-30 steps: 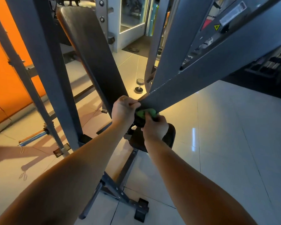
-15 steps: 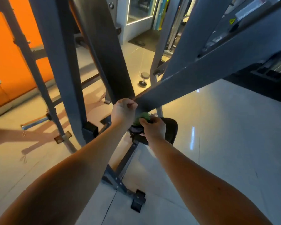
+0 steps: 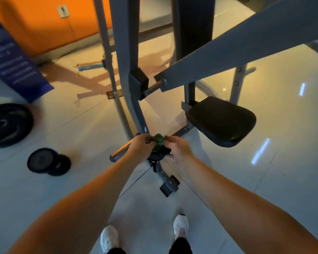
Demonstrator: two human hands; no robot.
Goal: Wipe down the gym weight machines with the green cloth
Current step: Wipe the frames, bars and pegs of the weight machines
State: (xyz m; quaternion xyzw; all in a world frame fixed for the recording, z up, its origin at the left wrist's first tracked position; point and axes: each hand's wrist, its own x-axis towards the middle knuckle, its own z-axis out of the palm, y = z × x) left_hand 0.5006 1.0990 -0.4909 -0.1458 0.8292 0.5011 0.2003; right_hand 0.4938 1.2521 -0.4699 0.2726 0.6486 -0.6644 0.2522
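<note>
The green cloth (image 3: 159,142) is bunched between both hands, low in front of me. My left hand (image 3: 140,147) pinches its left side and my right hand (image 3: 178,149) pinches its right side. A dark object (image 3: 155,157) shows just below the cloth between the hands; what it is cannot be told. The grey weight machine (image 3: 126,57) stands right behind the hands, with its slanted arm (image 3: 233,46) overhead and its black seat pad (image 3: 221,121) to the right.
A large black weight plate (image 3: 8,124) and two smaller plates (image 3: 48,162) lie on the tiled floor at left. A blue sign (image 3: 15,59) leans by the orange wall (image 3: 42,21). The machine's foot (image 3: 169,186) sits ahead of my white shoes (image 3: 109,239).
Both hands have come down off the slanted arm and now hold the cloth between them, away from the metal. The view has tipped downward toward the floor and my feet.
</note>
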